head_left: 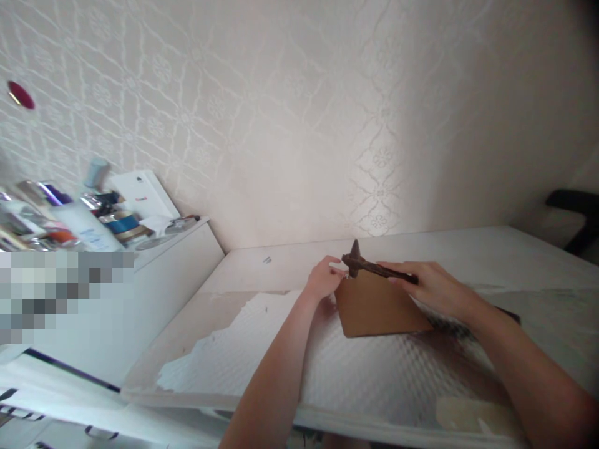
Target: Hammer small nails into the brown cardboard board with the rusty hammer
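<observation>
My right hand (433,284) is closed around the handle of a dark brown hammer (374,268), which points left over a brown board (381,308). The hammer's head is just above the board's far left corner, close to the fingertips of my left hand (325,277). Those fingers are drawn together at that corner; a small bright bit shows by them, too small to name. The board looks tilted above a white quilted cover (262,343). Part of its right side is hidden behind my right hand and forearm.
The cover lies on a white tabletop (285,265) against a patterned wall. On the left, a white cabinet (178,280) carries several bottles, a roll of blue tape (120,223) and a white box (146,194). A dark object (508,315) lies beyond my right forearm. Two small dark bits (267,259) lie on the tabletop.
</observation>
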The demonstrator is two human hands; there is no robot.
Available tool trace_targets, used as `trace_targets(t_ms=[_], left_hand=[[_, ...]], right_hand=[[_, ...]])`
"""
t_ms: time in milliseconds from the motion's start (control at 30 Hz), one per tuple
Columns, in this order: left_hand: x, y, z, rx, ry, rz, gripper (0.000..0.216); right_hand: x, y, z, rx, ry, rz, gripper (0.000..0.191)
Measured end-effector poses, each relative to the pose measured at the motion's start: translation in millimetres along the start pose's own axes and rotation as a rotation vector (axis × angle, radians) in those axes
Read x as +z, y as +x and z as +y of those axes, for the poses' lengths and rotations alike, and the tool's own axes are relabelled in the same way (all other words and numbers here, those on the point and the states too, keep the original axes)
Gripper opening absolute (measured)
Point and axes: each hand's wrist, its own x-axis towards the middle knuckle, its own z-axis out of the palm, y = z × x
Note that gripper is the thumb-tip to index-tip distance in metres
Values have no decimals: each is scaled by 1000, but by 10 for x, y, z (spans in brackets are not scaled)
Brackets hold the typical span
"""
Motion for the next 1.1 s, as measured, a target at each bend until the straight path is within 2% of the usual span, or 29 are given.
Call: trace_targets(t_ms=[200,367,567,800,933,1100], left_hand=[[2,4,-11,-8,-8,7,42],[5,6,-7,-18,-5,14,37],[-9,-16,17,-12,9,1,42],[7,0,10,-19,8,13,37],[13,14,-12,-15,-3,10,39],[9,6,-6,-13,-2,9,37]], right_hand=[[-2,4,6,-8,-2,20,40],[3,11,10,-9,54,-14,41],[0,-3,59,61,59,58,38],[43,5,61,55,230,-4,38],[45,8,87,72,240,37,39],[27,8,44,76,260,2,38]])
